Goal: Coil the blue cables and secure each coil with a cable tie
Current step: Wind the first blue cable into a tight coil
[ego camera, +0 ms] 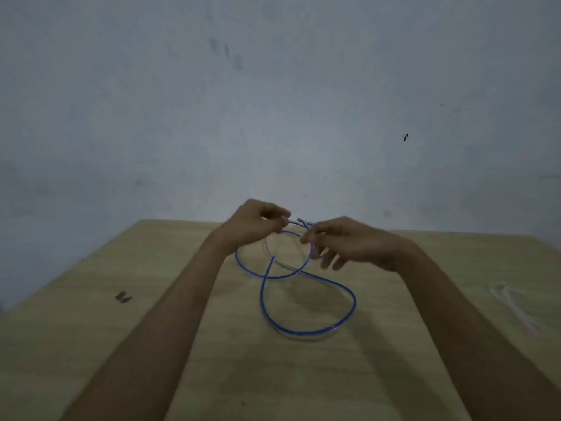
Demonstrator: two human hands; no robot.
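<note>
Pinching the blue cable (263, 296) at its twelve o'clock end with my left hand (256, 223) and right hand (349, 244), I see its crossed loops drooping toward six over the table (91, 329), pale strips (513, 308) at four.

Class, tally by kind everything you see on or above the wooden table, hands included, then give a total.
Hands: 2 (left hand, right hand, both pinching the cable)
Blue cable: 1
Pile of pale ties: 1, single ties too blurred to count
Small dark object: 1
Total: 5
</note>
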